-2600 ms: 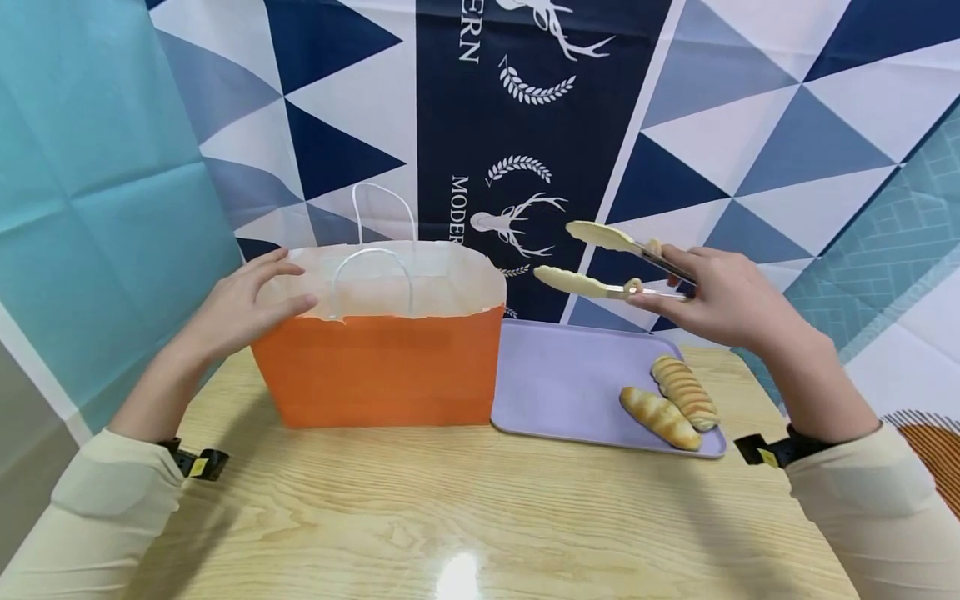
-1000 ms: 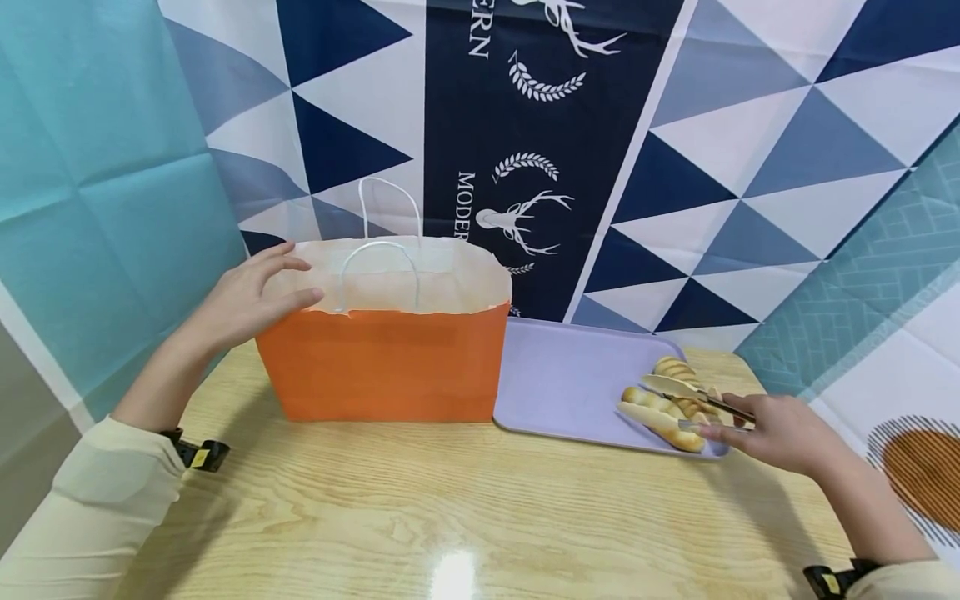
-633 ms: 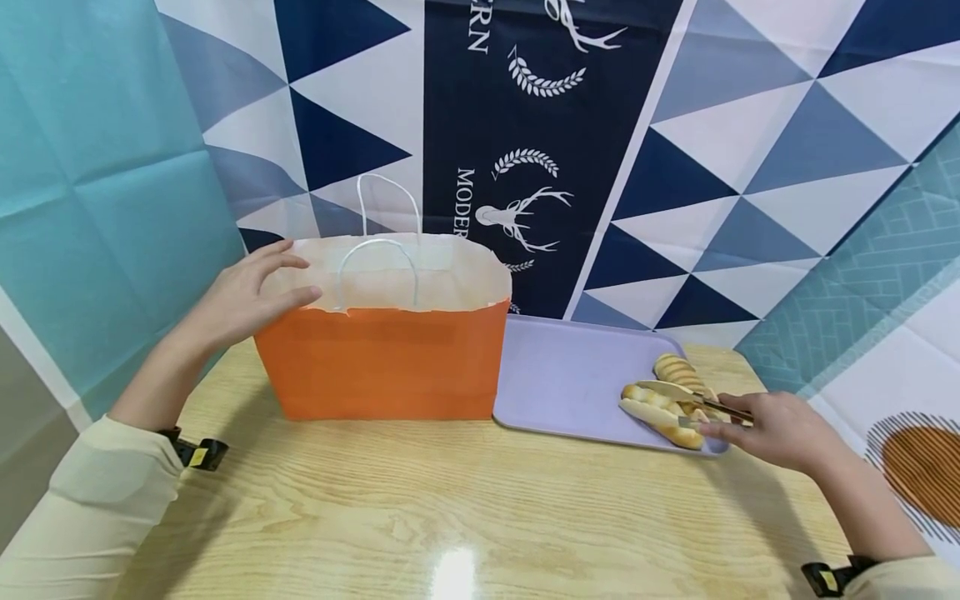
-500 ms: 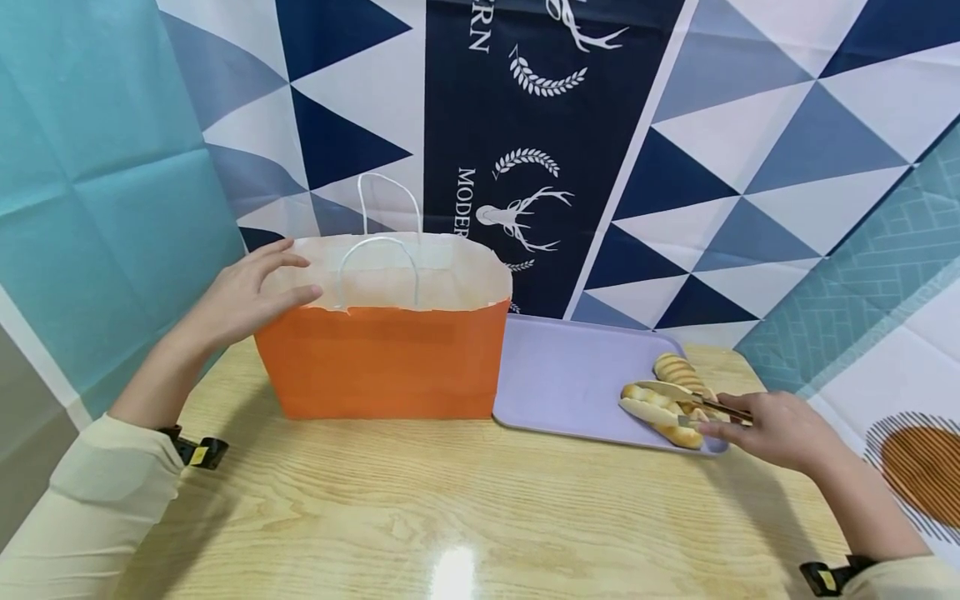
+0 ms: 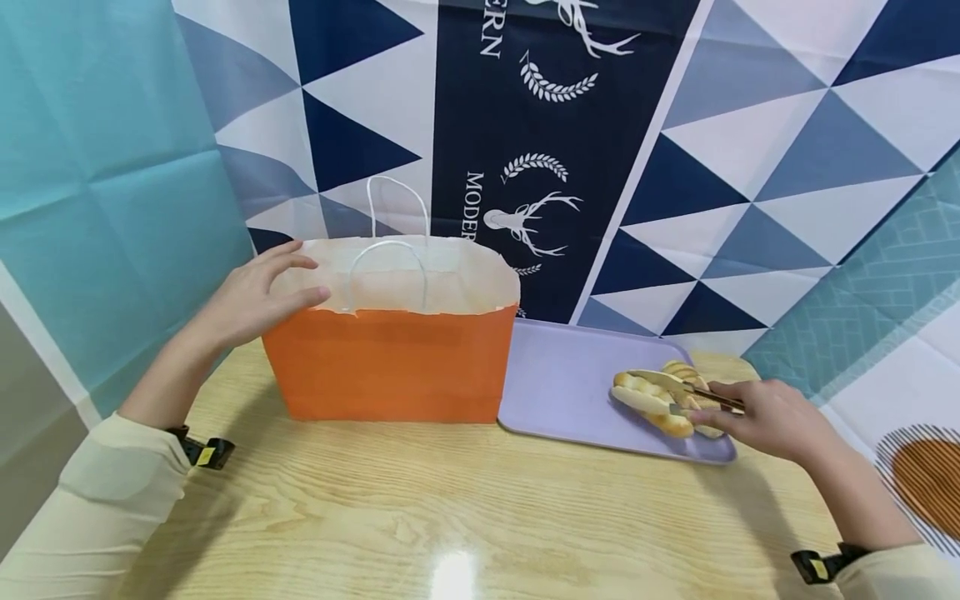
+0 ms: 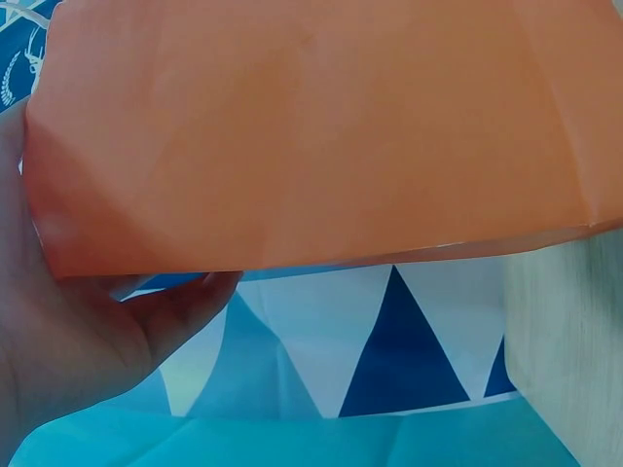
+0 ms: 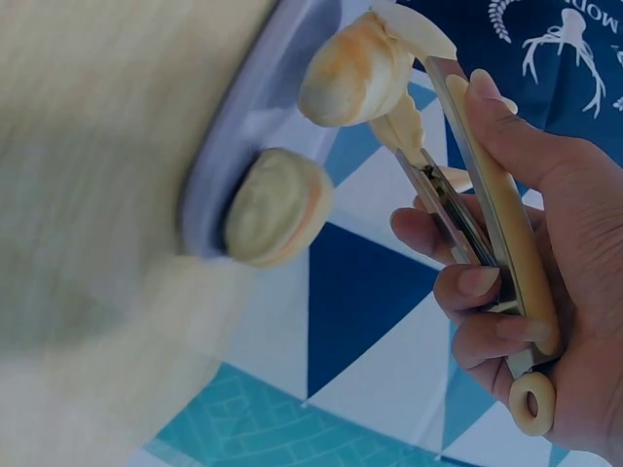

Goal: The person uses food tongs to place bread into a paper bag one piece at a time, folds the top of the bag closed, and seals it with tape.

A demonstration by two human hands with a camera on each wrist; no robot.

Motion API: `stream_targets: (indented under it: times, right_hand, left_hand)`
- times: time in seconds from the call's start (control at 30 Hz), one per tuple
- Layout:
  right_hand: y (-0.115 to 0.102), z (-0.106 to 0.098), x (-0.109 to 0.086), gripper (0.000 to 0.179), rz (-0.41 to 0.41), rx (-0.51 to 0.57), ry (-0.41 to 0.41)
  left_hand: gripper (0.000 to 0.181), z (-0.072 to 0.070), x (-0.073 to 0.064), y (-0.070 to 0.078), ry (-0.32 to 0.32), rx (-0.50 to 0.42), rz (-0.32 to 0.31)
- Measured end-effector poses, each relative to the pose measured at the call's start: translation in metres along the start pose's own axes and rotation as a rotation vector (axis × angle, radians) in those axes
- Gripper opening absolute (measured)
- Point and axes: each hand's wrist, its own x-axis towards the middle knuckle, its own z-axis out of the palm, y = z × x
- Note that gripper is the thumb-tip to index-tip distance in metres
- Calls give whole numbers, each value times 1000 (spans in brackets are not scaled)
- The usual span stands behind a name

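Note:
My left hand (image 5: 261, 293) rests at the left end of an upright orange paper bag (image 5: 390, 367), its thumb and fingers spread at the rim. In the left wrist view the bag's orange side (image 6: 311, 126) covers part of that hand. My right hand (image 5: 772, 417) grips a pair of tongs (image 5: 705, 397) with cream tips and metal arms. Those tips close around the front bread roll (image 5: 675, 425). In the right wrist view this roll (image 7: 355, 73) sits between the tips, above the other roll (image 7: 277, 209). The second, striped roll (image 5: 681, 369) lies behind it, partly hidden by the tongs.
The bag's mouth is open upward, with two white handles (image 5: 399, 244) standing. A purple tray (image 5: 558, 375) sits right beside the bag, under the rolls. The wooden table (image 5: 390, 508) extends in front, and patterned cloth (image 5: 367, 92) hangs behind.
My right hand brought the tongs down to the tray and around the front roll. Hand, tongs and roll have since shifted slightly up and left. My left hand stays at the bag.

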Motion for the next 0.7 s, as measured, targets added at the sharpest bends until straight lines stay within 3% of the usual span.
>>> stream_targets:
  times: [0.33, 0.7]
  right_hand:
    - [-19, -17, 29, 74, -38, -15, 16]
    - [-57, -48, 65, 78, -54, -26, 35]
  left_hand:
    - [66, 3, -3, 2, 16, -10, 11]
    - [65, 2, -5, 4, 27, -10, 2]
